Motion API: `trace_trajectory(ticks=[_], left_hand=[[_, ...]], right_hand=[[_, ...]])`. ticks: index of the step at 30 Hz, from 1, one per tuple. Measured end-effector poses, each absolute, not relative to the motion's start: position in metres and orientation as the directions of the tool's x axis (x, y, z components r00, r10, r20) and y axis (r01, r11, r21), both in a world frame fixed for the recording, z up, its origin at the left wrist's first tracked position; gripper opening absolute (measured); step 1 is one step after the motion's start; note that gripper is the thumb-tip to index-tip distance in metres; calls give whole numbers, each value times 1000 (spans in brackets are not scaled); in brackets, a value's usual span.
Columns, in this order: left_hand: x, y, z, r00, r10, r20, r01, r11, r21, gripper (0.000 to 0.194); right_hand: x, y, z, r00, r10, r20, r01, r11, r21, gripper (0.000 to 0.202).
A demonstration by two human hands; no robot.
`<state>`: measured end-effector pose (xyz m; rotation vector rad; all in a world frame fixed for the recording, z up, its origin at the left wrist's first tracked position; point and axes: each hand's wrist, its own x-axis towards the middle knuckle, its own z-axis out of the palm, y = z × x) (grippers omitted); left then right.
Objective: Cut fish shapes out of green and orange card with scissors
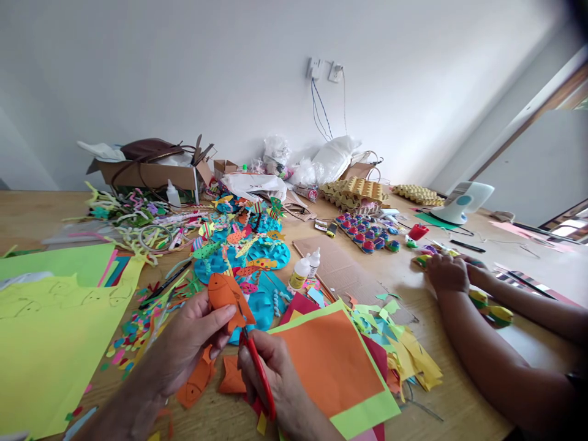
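Note:
An orange paper fish [225,291] with drawn lines is pinched between the thumb and fingers of my left hand [195,334]. My right hand [271,367] grips red-handled scissors [258,370], whose blades reach the lower edge of the fish. Below my hands lie more orange paper pieces, one a cut-out fish [195,386] with a drawn eye. To the right, an orange sheet [331,361] rests on lime green and dark red paper. Beyond my hands, blue painted forms [264,300] carry several colourful paper fish.
White glue bottles [300,273] stand ahead, beside a flat cardboard piece [340,269]. Yellow paper [55,349] with drawn outlines lies at left. Another person's hands [448,272] work at right near painted egg-carton pieces [367,236]. A box [151,176] sits by the wall.

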<state>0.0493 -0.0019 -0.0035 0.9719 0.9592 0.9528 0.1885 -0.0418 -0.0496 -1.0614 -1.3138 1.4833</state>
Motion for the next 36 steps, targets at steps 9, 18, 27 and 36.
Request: trace_trajectory(ticks=[9,18,27,36], left_hand=[[42,0,-2,212,969,-128,-84,148,985,23],[45,0,0,177,981,-78,-52,89,995,19],[46,-1,2,199,975,-97,-72,113,991,20],[43,1,2,223,971,-86,-53,100,994,21]], right_hand=[[189,-42,-53,-229,973,-27,39,-18,-999,34],[190,-42,-47,-254,967,-29,45,-18,-999,26],[191,-41,-47,-252,967,-24,89,-2,-996,33],[192,-41,-52,-243,970,-9,95,15,-995,36]])
